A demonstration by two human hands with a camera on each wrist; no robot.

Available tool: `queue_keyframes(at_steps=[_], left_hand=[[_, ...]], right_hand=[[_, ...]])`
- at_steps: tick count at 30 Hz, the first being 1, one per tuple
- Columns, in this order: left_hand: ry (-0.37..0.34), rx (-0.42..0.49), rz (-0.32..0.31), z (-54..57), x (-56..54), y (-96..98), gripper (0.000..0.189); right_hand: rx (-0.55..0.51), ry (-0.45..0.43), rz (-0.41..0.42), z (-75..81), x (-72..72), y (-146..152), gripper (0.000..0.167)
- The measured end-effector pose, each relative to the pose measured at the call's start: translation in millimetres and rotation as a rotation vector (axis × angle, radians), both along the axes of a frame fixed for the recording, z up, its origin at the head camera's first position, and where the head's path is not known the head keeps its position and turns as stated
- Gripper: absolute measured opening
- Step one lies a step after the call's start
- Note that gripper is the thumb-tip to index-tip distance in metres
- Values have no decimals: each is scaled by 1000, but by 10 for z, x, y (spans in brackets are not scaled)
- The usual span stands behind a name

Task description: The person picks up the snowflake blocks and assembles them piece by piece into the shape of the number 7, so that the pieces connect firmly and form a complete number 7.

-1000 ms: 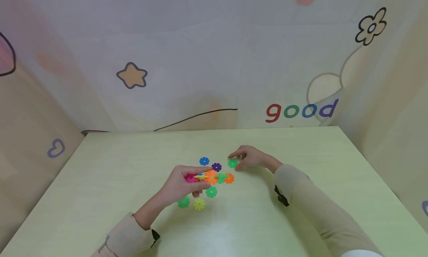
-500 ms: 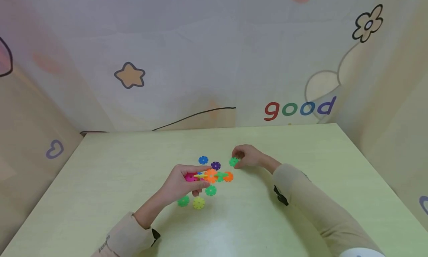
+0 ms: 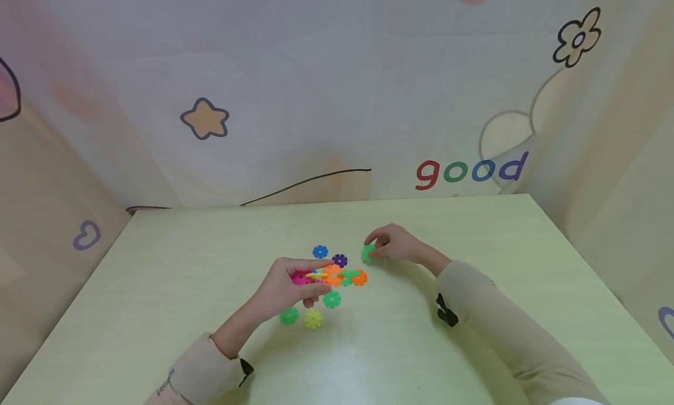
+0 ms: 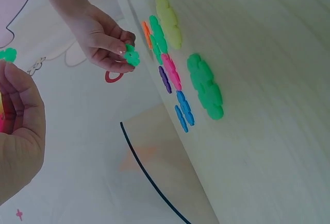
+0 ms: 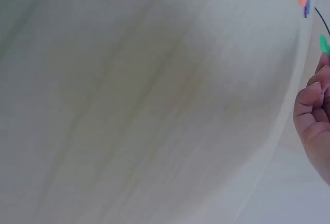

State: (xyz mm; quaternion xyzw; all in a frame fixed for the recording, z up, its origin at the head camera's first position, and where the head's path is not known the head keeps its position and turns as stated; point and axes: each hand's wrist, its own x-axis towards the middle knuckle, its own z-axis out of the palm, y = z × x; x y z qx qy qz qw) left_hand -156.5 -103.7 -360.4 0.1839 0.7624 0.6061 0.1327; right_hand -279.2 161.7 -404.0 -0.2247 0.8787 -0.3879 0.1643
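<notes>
My left hand (image 3: 281, 285) grips a joined row of plastic snowflake discs above the table, with an upright orange disc (image 3: 333, 275) between thumb and forefinger. Pink, yellow and green discs join that row; the palm side hides part of it. To the right, my right hand (image 3: 397, 242) pinches a single green snowflake disc (image 3: 367, 253) between thumb and fingers. The left wrist view shows this green disc (image 4: 131, 55) tilted and raised off the table. At the right wrist view's edge, curled fingers (image 5: 312, 98) hold it, mostly cut off.
Loose discs lie on the pale table (image 3: 421, 346) around the left hand: blue (image 3: 320, 251), purple (image 3: 339, 260), orange (image 3: 360, 277), yellow (image 3: 313, 319), and green ones (image 3: 288, 315) near the wrist. A printed curtain (image 3: 295, 112) stands behind the table.
My right hand's fingers have come together on the green disc and raised it from the table. My left hand keeps its hold on the joined discs, nearly still.
</notes>
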Motion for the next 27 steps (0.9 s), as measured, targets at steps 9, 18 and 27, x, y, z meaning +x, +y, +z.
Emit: queue_keyframes(at_steps=[9,18,27], left_hand=[[6,-4,3,2,-4,5,48],[25,-13,10,2,-24,6,48],[18,-7,50,-15,-39,-6,48]], right_hand=[[-126,-2,-47,70,109,60,28],[-241,-30,-105,165,277,90,28],[-362,-82,-102,348,490,62,29]])
